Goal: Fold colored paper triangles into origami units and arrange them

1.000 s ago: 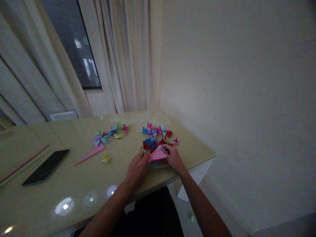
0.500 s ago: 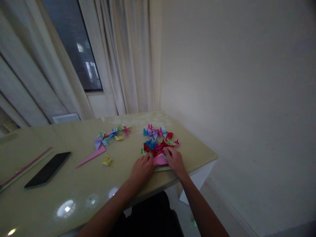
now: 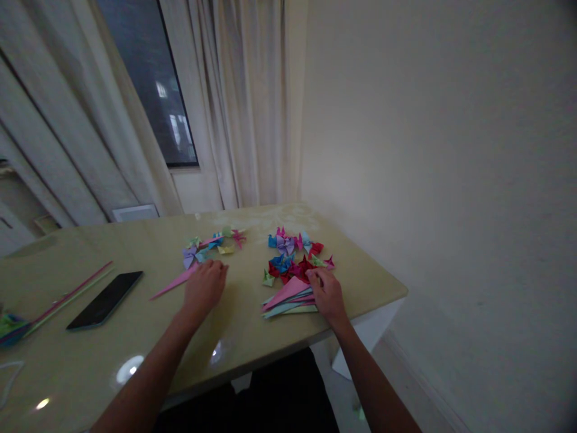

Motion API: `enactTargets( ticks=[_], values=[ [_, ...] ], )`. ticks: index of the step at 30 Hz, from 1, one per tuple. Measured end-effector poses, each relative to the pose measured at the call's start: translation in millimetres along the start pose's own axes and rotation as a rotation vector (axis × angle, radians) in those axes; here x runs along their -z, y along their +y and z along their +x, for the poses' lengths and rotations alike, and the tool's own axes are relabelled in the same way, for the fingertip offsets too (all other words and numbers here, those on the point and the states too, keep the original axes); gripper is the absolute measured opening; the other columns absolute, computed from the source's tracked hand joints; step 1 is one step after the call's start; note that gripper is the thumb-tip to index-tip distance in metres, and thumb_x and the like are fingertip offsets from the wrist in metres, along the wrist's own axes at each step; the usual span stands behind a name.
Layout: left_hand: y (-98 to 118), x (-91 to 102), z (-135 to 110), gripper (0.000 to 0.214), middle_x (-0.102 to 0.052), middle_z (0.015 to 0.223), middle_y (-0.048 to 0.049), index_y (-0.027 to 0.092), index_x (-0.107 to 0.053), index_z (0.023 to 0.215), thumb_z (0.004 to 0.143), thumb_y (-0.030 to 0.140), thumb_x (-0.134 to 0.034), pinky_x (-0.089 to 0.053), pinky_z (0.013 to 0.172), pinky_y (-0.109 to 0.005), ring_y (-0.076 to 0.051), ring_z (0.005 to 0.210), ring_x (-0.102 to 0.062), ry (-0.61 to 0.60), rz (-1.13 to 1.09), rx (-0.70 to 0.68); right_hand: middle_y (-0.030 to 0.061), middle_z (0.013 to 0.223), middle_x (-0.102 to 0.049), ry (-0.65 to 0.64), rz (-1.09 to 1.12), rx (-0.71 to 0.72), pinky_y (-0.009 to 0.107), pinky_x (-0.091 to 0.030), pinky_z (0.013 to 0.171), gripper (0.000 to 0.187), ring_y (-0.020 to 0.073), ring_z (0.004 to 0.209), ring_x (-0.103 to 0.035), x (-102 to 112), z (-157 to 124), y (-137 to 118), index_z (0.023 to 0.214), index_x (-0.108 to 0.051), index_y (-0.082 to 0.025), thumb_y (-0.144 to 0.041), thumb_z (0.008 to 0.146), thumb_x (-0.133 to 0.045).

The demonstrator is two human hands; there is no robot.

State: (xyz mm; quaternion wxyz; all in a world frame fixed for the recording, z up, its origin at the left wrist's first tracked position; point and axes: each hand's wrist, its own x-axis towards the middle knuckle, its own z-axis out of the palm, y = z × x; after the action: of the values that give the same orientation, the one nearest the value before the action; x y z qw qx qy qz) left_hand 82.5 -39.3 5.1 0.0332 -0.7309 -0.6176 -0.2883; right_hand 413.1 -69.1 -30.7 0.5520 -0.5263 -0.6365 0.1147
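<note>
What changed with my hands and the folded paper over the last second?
The left hand let go of the stack of paper triangles and moved left, landing beside the long pink cone. The right hand stayed on the stack's right end. The phone and the folded origami pieces lie as before.

- Tabletop (image 3: 135, 337): smooth, high gloss, mirrors lamp spots.
- Flat sheets (image 3: 288, 297): thin coloured paper, matt.
- Folded pieces (image 3: 295, 258): same matt paper, sharply creased.
- Phone (image 3: 105, 299): black, glossy face like glass.
- Curtains (image 3: 243, 102): pale cloth, matt, pleated.
- Wall (image 3: 451, 150): smooth, matt paint.
</note>
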Motion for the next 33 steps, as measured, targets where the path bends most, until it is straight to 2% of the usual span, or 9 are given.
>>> enactTargets(
  ticks=[2,4,6,12,17,20,25,29,33],
  values=[
    [-42.8,14.1,0.9,0.035,-0.066,0.108,-0.0275,0.009,-0.070,0.099,0.097,0.026,-0.039,-0.044,0.095,-0.066,-0.045,0.110,-0.061,0.007,0.119,0.169,0.0069,0.084,-0.073,0.007,0.028,-0.017,0.035,-0.048,0.082,0.038,0.0238,0.083,-0.065,0.3,0.4,-0.9,0.082,-0.073,-0.022,-0.048,0.102,-0.054],
    [-74.6,21.1,-4.3,0.035,-0.064,0.124,-0.0279,0.009,-0.069,0.111,0.094,0.024,-0.043,-0.046,0.096,-0.064,-0.046,0.119,-0.059,-0.128,0.287,0.379,0.0067,0.084,-0.074,0.012,0.056,-0.043,0.034,-0.048,0.079,0.038,0.0232,0.081,-0.065,0.6,0.7,-0.8,0.082,-0.075,-0.022,-0.048,0.101,-0.054],
    [-92.6,21.7,-10.7,0.039,-0.062,0.134,-0.0249,0.013,-0.069,0.120,0.096,0.031,-0.043,-0.047,0.097,-0.062,-0.046,0.124,-0.058,-0.193,0.325,0.478,0.0066,0.084,-0.076,0.017,0.081,-0.078,0.033,-0.048,0.075,0.038,0.0230,0.079,-0.066,1.0,0.8,0.0,0.084,-0.076,-0.022,-0.050,0.101,-0.055],
    [-105.0,12.9,-9.9,0.043,-0.065,0.132,-0.0256,0.013,-0.071,0.121,0.091,0.028,-0.044,-0.050,0.095,-0.058,-0.045,0.124,-0.059,-0.184,0.293,0.497,0.0056,0.079,-0.076,0.038,0.122,-0.135,0.033,-0.049,0.070,0.041,0.0229,0.074,-0.067,2.3,0.9,2.9,0.081,-0.075,-0.022,-0.053,0.099,-0.055],
    [-125.7,11.6,-1.6,0.033,-0.078,0.103,-0.0188,0.013,-0.072,0.106,0.084,0.027,-0.053,-0.055,0.079,-0.041,-0.035,0.097,-0.072,-0.216,0.047,0.577,0.0072,0.084,-0.078,0.047,0.128,-0.151,0.033,-0.051,0.072,0.042,0.0241,0.078,-0.069,1.8,0.5,4.9,0.082,-0.076,-0.021,-0.055,0.098,-0.056],
    [-131.3,11.2,-3.0,0.023,-0.078,0.096,-0.0159,0.016,-0.071,0.094,0.084,0.029,-0.055,-0.054,0.078,-0.040,-0.035,0.095,-0.072,-0.155,0.005,0.565,0.0079,0.086,-0.078,0.039,0.143,-0.156,0.034,-0.051,0.075,0.042,0.0248,0.081,-0.070,1.6,0.2,5.6,0.084,-0.076,-0.021,-0.054,0.098,-0.056],
    [-110.6,13.9,-4.4,0.038,-0.074,0.105,-0.0162,0.013,-0.063,0.115,0.097,0.039,-0.043,-0.054,0.080,-0.037,-0.029,0.097,-0.071,0.034,-0.044,0.507,0.0074,0.084,-0.078,0.049,0.151,-0.154,0.034,-0.050,0.074,0.041,0.0249,0.078,-0.069,0.9,0.4,6.5,0.084,-0.077,-0.021,-0.055,0.097,-0.057],
    [-62.4,15.4,-4.8,0.046,-0.071,0.097,-0.0062,0.017,-0.058,0.126,0.100,0.048,-0.036,-0.052,0.074,-0.032,-0.023,0.082,-0.068,0.228,-0.224,0.356,0.0060,0.079,-0.076,0.050,0.143,-0.146,0.033,-0.048,0.070,0.041,0.0236,0.074,-0.067,-0.3,0.3,6.6,0.083,-0.076,-0.021,-0.054,0.098,-0.056],
    [7.2,2.5,-15.2,0.043,-0.069,0.085,-0.0035,0.019,-0.065,0.103,0.102,0.051,-0.036,-0.051,0.071,-0.031,-0.020,0.076,-0.063,0.103,-0.403,0.048,0.0062,0.084,-0.075,0.031,0.153,-0.073,0.034,-0.049,0.076,0.042,0.0237,0.080,-0.067,1.3,-0.9,0.5,0.086,-0.077,-0.022,-0.053,0.102,-0.054]
  ],
)
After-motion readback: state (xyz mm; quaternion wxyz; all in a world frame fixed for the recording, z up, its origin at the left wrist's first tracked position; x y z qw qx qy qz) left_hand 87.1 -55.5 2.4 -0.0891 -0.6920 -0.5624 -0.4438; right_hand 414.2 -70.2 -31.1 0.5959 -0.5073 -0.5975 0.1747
